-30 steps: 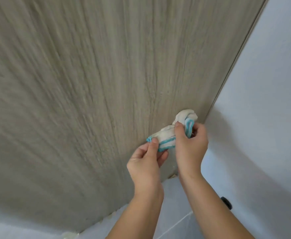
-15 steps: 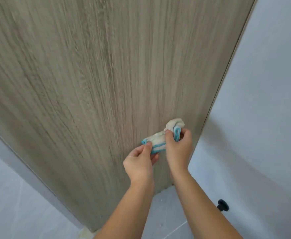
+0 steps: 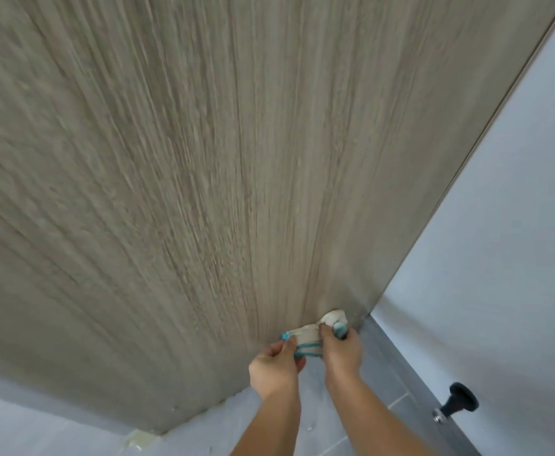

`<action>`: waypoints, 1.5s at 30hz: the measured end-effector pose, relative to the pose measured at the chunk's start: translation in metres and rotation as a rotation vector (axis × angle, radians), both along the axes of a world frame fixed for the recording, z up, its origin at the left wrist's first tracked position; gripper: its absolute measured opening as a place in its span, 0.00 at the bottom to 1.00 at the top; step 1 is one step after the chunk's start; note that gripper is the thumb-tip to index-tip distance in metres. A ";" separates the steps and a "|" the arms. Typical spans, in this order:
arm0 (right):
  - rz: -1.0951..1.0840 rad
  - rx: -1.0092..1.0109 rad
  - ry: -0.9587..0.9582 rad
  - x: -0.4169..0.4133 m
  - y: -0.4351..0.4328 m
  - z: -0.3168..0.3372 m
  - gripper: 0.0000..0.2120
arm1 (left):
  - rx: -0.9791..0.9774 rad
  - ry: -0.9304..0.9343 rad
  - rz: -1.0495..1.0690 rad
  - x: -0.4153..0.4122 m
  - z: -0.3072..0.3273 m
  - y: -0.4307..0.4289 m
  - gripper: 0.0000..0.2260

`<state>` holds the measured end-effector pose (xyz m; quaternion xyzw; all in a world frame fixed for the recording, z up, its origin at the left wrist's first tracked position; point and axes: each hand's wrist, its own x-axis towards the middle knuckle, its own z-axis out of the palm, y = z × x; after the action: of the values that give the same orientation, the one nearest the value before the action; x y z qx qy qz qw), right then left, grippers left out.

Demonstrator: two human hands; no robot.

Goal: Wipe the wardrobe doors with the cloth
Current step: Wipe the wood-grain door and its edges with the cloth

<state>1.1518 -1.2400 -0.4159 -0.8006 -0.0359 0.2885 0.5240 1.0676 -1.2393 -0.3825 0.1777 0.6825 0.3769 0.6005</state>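
**Cloth low on the door, held in 2 hands**

We see the white cloth (image 3: 307, 334), edged in teal, bunched against the wood-grain wardrobe door (image 3: 203, 192). It sits low down by the door's right edge, close to the floor (image 3: 72, 432). The left hand (image 3: 274, 365) has its grip closed on the cloth's left end, thumb on top and fingers curled beneath. The right hand (image 3: 341, 352) has its grip closed round the right end, where a rolled knob of fabric sticks up past the fingers and touches the panel. Both forearms reach in from below. To the right we find a pale wall (image 3: 499, 225), a grey skirting strip (image 3: 401, 366) at its foot, and a black knobbed stopper (image 3: 460, 401) near it.
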 end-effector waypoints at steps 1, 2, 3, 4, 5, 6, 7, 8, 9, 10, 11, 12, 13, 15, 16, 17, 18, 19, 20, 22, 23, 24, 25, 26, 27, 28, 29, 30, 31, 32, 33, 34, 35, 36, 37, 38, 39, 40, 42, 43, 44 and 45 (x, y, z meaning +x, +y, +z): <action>-0.016 0.032 -0.016 -0.001 -0.004 0.005 0.08 | 0.026 0.010 -0.008 -0.003 0.005 -0.003 0.06; -0.029 0.066 -0.030 -0.003 -0.004 0.014 0.08 | 0.056 0.014 -0.012 -0.006 0.013 -0.004 0.05; -0.033 0.108 -0.049 -0.007 -0.004 0.027 0.08 | 0.099 0.007 -0.018 -0.009 0.022 -0.004 0.05; -0.033 0.152 -0.080 -0.010 -0.005 0.042 0.08 | 0.140 0.007 -0.026 -0.011 0.035 -0.004 0.05; -0.033 0.202 -0.110 -0.013 -0.006 0.060 0.07 | 0.185 -0.007 -0.036 -0.014 0.051 -0.005 0.04; -0.034 0.252 -0.140 -0.016 -0.007 0.077 0.06 | 0.223 -0.022 -0.036 -0.016 0.067 -0.006 0.04; -0.036 0.291 -0.169 -0.019 -0.007 0.102 0.06 | 0.250 -0.055 -0.037 -0.020 0.090 -0.007 0.04; -0.039 0.326 -0.196 -0.021 -0.006 0.121 0.06 | 0.275 -0.078 -0.029 -0.021 0.108 -0.007 0.04; -0.051 0.359 -0.219 -0.025 -0.005 0.150 0.07 | 0.289 -0.111 -0.025 -0.024 0.135 -0.007 0.04; -0.058 0.390 -0.248 -0.028 -0.005 0.165 0.07 | 0.313 -0.127 -0.017 -0.025 0.152 -0.008 0.04; -0.064 0.408 -0.272 -0.031 -0.005 0.200 0.08 | 0.320 -0.151 -0.016 -0.027 0.184 -0.007 0.04; -0.052 0.420 -0.299 -0.034 -0.005 0.222 0.08 | 0.339 -0.165 -0.012 -0.030 0.205 -0.007 0.04; -0.047 0.434 -0.305 -0.038 -0.006 0.258 0.08 | 0.344 -0.188 -0.010 -0.033 0.238 -0.007 0.04; -0.034 0.486 -0.322 -0.044 -0.005 0.318 0.09 | 0.380 -0.224 0.004 -0.038 0.297 -0.007 0.04; -0.028 0.516 -0.343 -0.047 -0.005 0.347 0.09 | 0.410 -0.233 0.005 -0.040 0.326 -0.008 0.05; -0.035 0.552 -0.355 -0.049 -0.003 0.389 0.10 | 0.433 -0.249 -0.003 -0.043 0.366 -0.007 0.05; -0.034 0.588 -0.367 -0.052 -0.003 0.421 0.10 | 0.465 -0.252 -0.006 -0.046 0.399 -0.009 0.05; -0.029 0.629 -0.382 -0.055 -0.002 0.467 0.11 | 0.498 -0.259 -0.018 -0.049 0.443 -0.008 0.05; -0.021 0.667 -0.402 -0.058 -0.002 0.505 0.11 | 0.534 -0.269 -0.022 -0.053 0.482 -0.009 0.05; 0.001 0.759 -0.444 -0.063 0.004 0.587 0.11 | 0.621 -0.270 -0.026 -0.059 0.563 -0.006 0.05; 0.007 0.807 -0.474 -0.067 0.006 0.626 0.11 | 0.675 -0.272 -0.020 -0.061 0.600 -0.004 0.05; 0.012 0.845 -0.502 -0.071 0.009 0.665 0.11 | 0.726 -0.261 -0.016 -0.066 0.640 -0.005 0.04; 0.017 0.887 -0.537 -0.074 0.012 0.713 0.11 | 0.787 -0.256 -0.013 -0.070 0.685 -0.002 0.04; 0.023 0.939 -0.572 -0.077 0.017 0.765 0.11 | 0.846 -0.228 -0.027 -0.075 0.735 0.002 0.04; 0.031 0.979 -0.599 -0.081 0.019 0.802 0.12 | 0.894 -0.229 -0.025 -0.079 0.770 0.002 0.04; 0.045 1.003 -0.644 -0.084 0.022 0.834 0.11 | 0.945 -0.209 -0.027 -0.083 0.802 0.002 0.05; 0.052 1.042 -0.673 -0.086 0.026 0.879 0.11 | 0.991 -0.208 -0.020 -0.087 0.845 0.006 0.05; 0.064 1.043 -0.711 -0.089 0.028 0.903 0.11 | 1.029 -0.178 -0.023 -0.091 0.869 0.007 0.05; 0.083 1.071 -0.736 -0.092 0.029 0.941 0.10 | 1.065 -0.164 -0.010 -0.095 0.906 0.007 0.05; 0.090 1.073 -0.763 -0.096 0.029 0.966 0.10 | 1.091 -0.139 -0.005 -0.099 0.930 0.007 0.05; 0.090 1.090 -0.809 -0.098 0.029 0.997 0.10 | 1.118 -0.129 0.008 -0.102 0.961 0.007 0.05; 0.096 1.095 -0.850 -0.101 0.028 1.023 0.10 | 1.145 -0.115 0.015 -0.106 0.985 0.008 0.05; 0.101 1.093 -0.892 -0.103 0.029 1.042 0.11 | 1.158 -0.099 0.019 -0.109 1.003 0.008 0.05; 0.113 1.107 -0.921 -0.103 0.028 1.067 0.12 | 1.175 -0.079 0.028 -0.110 1.026 0.008 0.06; 0.122 1.104 -0.962 -0.104 0.028 1.082 0.12 | 1.192 -0.060 0.025 -0.112 1.040 0.009 0.06; 0.140 1.104 -0.994 -0.103 0.028 1.100 0.12 | 1.210 -0.039 0.028 -0.114 1.057 0.009 0.06; 0.165 1.100 -1.027 -0.103 0.028 1.114 0.12 | 1.230 -0.018 0.030 -0.115 1.070 0.009 0.06; 0.194 1.096 -1.053 -0.103 0.027 1.128 0.12 | 1.248 0.011 0.036 -0.116 1.083 0.008 0.06; 0.218 1.087 -1.134 -0.103 0.026 1.151 0.12 | 1.282 0.054 0.028 -0.119 1.104 0.006 0.07; 0.220 1.073 -1.174 -0.102 0.026 1.161 0.12 | 1.291 0.063 0.020 -0.120 1.112 0.006 0.07; 0.220 1.070 -1.212 -0.102 0.026 1.172 0.11 | 1.305 0.081 0.016 -0.122 1.122 0.005 0.07; 0.225 1.069 -1.246 -0.102 0.026 1.184 0.11 | 1.316 0.099 0.008 -0.124 1.131 0.005 0.07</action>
<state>1.0500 -1.2135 0.7678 -0.4483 -0.5319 -0.2131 0.6861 0.9440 -1.2348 0.7484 0.5225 0.3370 0.7090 0.3329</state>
